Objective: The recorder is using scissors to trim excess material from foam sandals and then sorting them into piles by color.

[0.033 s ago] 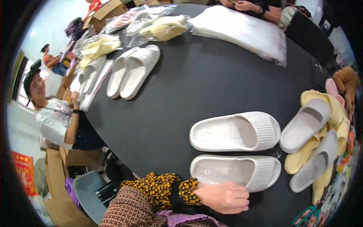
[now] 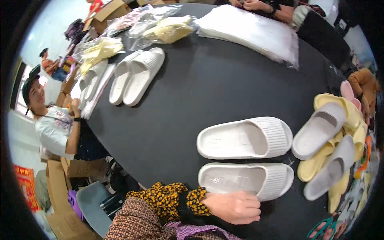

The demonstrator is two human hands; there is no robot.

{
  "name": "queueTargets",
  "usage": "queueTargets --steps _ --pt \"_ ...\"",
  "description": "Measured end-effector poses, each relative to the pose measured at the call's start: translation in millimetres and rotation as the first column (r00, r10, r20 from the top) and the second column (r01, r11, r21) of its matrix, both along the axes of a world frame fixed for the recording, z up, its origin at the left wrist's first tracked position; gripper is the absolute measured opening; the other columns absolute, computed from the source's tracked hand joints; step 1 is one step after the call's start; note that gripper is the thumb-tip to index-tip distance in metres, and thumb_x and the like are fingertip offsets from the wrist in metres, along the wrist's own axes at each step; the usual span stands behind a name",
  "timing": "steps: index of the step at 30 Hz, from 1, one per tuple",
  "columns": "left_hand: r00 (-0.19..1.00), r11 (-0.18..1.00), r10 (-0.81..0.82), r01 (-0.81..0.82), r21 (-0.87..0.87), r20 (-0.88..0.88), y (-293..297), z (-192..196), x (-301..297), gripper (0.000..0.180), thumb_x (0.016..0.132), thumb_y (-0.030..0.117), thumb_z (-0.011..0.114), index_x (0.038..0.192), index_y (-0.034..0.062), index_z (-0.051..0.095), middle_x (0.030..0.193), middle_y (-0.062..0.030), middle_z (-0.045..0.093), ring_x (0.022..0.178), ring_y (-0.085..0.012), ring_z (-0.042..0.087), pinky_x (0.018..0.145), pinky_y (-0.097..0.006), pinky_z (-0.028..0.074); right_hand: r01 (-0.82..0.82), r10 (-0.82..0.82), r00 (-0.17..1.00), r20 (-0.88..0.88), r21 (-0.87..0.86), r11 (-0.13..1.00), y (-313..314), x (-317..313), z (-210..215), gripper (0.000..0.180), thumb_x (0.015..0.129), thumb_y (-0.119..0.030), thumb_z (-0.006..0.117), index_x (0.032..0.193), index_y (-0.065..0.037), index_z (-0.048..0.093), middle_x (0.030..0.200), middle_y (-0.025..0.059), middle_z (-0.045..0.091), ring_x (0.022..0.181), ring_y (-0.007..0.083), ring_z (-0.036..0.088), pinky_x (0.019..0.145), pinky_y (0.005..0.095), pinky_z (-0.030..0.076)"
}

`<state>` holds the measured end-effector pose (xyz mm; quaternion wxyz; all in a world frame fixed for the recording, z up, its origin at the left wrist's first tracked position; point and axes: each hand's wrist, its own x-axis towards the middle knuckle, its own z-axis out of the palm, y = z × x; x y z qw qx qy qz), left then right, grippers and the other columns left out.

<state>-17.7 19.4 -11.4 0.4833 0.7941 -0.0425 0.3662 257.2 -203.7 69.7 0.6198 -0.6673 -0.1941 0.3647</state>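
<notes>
Two white slide sandals lie side by side on the black table, toes to the right: an upper slide [image 2: 228,140] and a lower slide [image 2: 224,178]. My left hand [image 2: 236,208], in a yellow-and-black patterned sleeve, rests with curled fingers against the near edge of the lower slide. Whatever those fingers hold, if anything, is hidden. At the bottom right corner my right hand [image 2: 329,234] is partly visible, its fingers around the teal handles of a pair of scissors [image 2: 329,224]. The scissor blades cannot be made out.
Grey slides [image 2: 320,132] and yellow slides [image 2: 314,167] are heaped on the right. Another white pair [image 2: 140,76] stands at the far left, near bagged yellow slides [image 2: 170,31]. Clear plastic bags [image 2: 248,32] are stacked at the back. A person [image 2: 56,124] stands at the left edge.
The whole picture has shifted slightly to the left. My hands and the slides keep their places relative to each other.
</notes>
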Motion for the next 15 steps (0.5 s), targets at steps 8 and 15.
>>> queueTargets --steps 8,15 --pt "0.995 0.999 -0.047 0.048 0.004 -0.084 10 -1 -3 0.010 0.078 0.005 0.068 0.080 -0.0004 0.060 0.069 -0.0091 0.054 0.061 -0.0240 0.055 0.052 -0.034 0.044 0.154 -0.153 0.982 -0.109 0.005 0.988 -18 -36 95 0.043 0.092 -0.019 0.054 0.130 -0.005 0.039 0.100 0.0104 0.055 0.076 0.0202 0.054 0.063 0.0298 0.046" --pt "0.974 0.999 -0.001 0.012 0.049 -0.225 12 0 -6 0.005 0.072 0.001 0.065 0.076 0.0016 0.062 0.069 -0.0102 0.061 0.056 -0.0232 0.058 0.049 -0.033 0.046 0.305 -0.189 0.887 0.421 -0.227 0.925 30 -24 183 0.051 0.095 -0.042 0.044 0.125 0.000 0.048 0.075 0.0030 0.055 0.050 0.0086 0.049 0.043 0.0205 0.037"
